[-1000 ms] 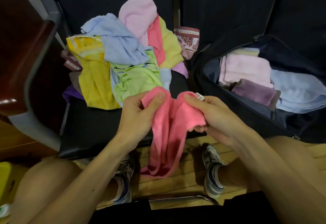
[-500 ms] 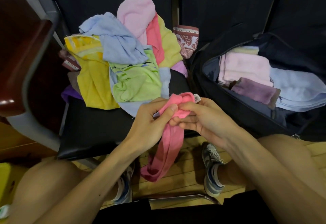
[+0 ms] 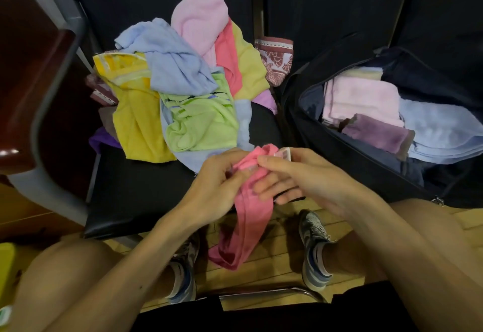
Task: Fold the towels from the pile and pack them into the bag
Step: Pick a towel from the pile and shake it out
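Both hands are coming together: left hand (image 3: 219,182) and right hand (image 3: 295,175) now touching, bunching the pink towel's (image 3: 248,216) top corners, which were spread apart a second ago; towel hanging narrower.

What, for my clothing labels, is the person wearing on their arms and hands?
Nothing visible. The left hand and right hand are ungloved, with no rings, watch or bracelet showing; both forearms are sleeveless as far as the frame shows.

A coral-pink terry towel (image 3: 248,216) is bunched at its top and hangs down loose. A crumpled pile of coloured towels (image 3: 183,91) lies on a black seat (image 3: 136,201). Beside it, an open dark navy fabric bag (image 3: 326,154) contains folded pink, purple and blue towels (image 3: 366,101).
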`<state>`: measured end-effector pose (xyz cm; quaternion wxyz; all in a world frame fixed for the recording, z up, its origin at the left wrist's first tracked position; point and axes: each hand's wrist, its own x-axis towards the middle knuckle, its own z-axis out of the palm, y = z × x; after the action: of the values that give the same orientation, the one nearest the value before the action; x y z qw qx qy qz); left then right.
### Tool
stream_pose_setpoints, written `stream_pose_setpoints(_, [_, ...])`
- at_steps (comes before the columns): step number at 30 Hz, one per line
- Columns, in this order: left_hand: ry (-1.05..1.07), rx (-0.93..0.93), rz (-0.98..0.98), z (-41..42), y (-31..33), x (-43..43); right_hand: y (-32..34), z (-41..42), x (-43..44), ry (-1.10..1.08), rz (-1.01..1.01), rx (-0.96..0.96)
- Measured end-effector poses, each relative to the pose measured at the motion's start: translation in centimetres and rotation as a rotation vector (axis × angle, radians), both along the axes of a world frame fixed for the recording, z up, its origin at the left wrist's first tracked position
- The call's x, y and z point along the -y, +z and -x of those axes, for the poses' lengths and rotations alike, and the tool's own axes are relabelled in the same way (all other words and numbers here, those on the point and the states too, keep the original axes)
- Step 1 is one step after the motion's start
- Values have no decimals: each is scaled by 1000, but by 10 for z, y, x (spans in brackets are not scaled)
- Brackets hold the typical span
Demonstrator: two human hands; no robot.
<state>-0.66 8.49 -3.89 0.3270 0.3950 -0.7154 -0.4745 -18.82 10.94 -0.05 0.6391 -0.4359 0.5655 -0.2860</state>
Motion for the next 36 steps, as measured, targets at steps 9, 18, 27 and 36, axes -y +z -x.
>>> stream_pose_setpoints(9, [-191, -180, -271, -18, 11, 11, -6, 23, 2, 114, 405, 165])
stream_pose_setpoints(18, [-150, -167, -220, -38, 18, 20, -22, 29, 5, 405, 308, -330])
stream_pose_setpoints(27, [7, -91, -203, -46, 19, 26, 5, 47, 6, -26, 490, -198])
stream_pose_setpoints(36, [96, -477, -282, -34, 41, 10, 33, 32, -11, 112, 489, 559])
